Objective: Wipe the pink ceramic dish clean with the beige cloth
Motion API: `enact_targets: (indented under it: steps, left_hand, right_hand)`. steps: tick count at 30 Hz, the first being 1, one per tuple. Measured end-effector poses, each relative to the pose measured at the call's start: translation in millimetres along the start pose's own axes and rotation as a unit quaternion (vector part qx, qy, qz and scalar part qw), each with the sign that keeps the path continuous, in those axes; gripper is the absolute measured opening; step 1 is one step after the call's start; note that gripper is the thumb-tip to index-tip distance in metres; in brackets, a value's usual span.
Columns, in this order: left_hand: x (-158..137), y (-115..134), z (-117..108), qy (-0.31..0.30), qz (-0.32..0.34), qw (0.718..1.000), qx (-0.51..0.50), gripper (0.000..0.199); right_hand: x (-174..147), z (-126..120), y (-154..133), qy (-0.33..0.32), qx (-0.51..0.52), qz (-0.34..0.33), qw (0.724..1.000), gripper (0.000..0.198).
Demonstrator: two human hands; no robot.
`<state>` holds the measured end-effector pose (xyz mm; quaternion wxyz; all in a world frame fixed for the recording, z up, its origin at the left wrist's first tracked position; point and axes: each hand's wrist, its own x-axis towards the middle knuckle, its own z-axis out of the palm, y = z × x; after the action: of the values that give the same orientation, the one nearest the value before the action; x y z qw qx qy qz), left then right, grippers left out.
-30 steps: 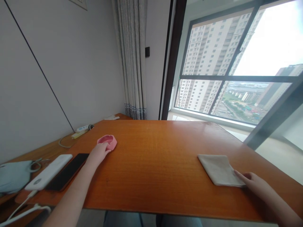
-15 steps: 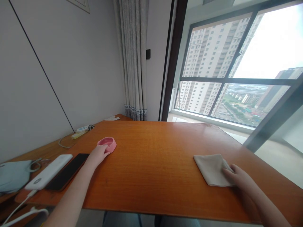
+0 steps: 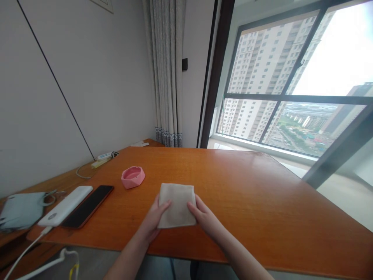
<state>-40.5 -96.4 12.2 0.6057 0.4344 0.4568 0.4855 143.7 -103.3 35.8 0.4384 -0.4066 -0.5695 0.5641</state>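
— One folded beige cloth [image 3: 177, 204], flat on the orange wooden surface [image 3: 262, 202], near the front edge, about mid-width.

— Held how?

— Two hands on it. Left hand [image 3: 154, 220] clamped on the near left edge, thumb on top. Right hand [image 3: 205, 217] clamped on the near right edge, thumb likewise on top, fingers not clearly seen beneath.

— Anything close by?

— One pink ashtray [image 3: 133, 177], just beyond and left of the cloth, not touching. Further left, one black phone [image 3: 88, 205] lying face up, and one white power bank [image 3: 65, 205] right beside it, side by side. One white cable [image 3: 27, 249] running from the power bank off the front edge.

— Any writing?

— None legible; a small round mark on the power bank, too small to read.

— Further out?

— One pale blue face mask [image 3: 20, 211] at far left, one white power strip [image 3: 105, 156] by the wall, one curtain [image 3: 166, 74], one large window [image 3: 294, 85] with tower blocks behind. Nothing between cloth and hands.
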Motion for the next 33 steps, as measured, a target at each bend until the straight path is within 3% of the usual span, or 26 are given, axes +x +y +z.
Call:
enact_targets:
  steps: [3, 6, 9, 11, 14, 17, 19, 22, 26, 29, 31, 33]
  left_hand:
    - [-2.2, 23.2, -55.9, 0.127, 0.054, 0.981, 0.134, 0.073]
    - [-4.9, 41.9, -130.3, 0.152, 0.035, 0.938, 0.311, 0.074]
    - [-5.7, 43.7, -193.3, 0.170, 0.018, 0.879, 0.446, 0.076]
    - [-5.0, 38.1, -218.1, 0.199, -0.010, 0.820, 0.537, 0.081]
    - [-5.0, 30.4, -224.2, 0.233, -0.031, 0.730, 0.642, 0.082]
    - [-5.6, 28.5, -199.9, 0.287, 0.003, 0.639, 0.713, 0.066]
    - [-3.3, 26.4, -175.9, 0.295, 0.054, 0.596, 0.745, 0.050]
    - [4.7, 14.6, -144.8, 0.220, 0.111, 0.610, 0.753, 0.048]
    - [14.6, -7.8, -129.4, 0.153, 0.062, 0.646, 0.746, 0.061]
    - [18.0, -7.7, -124.5, 0.157, 0.053, 0.667, 0.727, 0.061]
    - [20.5, 2.5, -111.5, 0.155, 0.099, 0.699, 0.691, 0.056]
    - [25.1, 15.4, -86.3, 0.111, 0.176, 0.748, 0.630, 0.051]
  right_hand:
    - [3.6, -0.5, 8.0, -0.062, -0.012, 0.018, 0.998, 0.042]
    - [8.1, -25.0, 14.5, -0.024, -0.029, 0.028, 0.999, 0.038]
    - [13.2, -50.7, 19.5, 0.011, -0.047, 0.041, 0.998, 0.034]
    - [15.5, -62.2, 21.1, 0.030, -0.058, 0.042, 0.997, 0.033]
    - [17.3, -71.8, 21.8, 0.048, -0.070, 0.040, 0.996, 0.032]
    - [18.6, -76.9, 23.5, 0.055, -0.077, 0.034, 0.995, 0.031]
    - [19.7, -79.3, 25.7, 0.060, -0.083, 0.033, 0.994, 0.029]
    - [20.2, -81.8, 28.7, 0.074, -0.094, 0.033, 0.992, 0.026]
    - [17.7, -88.1, 31.3, 0.076, -0.102, 0.026, 0.992, 0.022]
    - [17.9, -98.8, 32.6, 0.088, -0.109, 0.025, 0.990, 0.021]
    - [22.0, -106.0, 31.6, 0.102, -0.113, 0.028, 0.988, 0.020]
    - [30.3, -109.2, 27.8, 0.111, -0.116, 0.032, 0.986, 0.019]
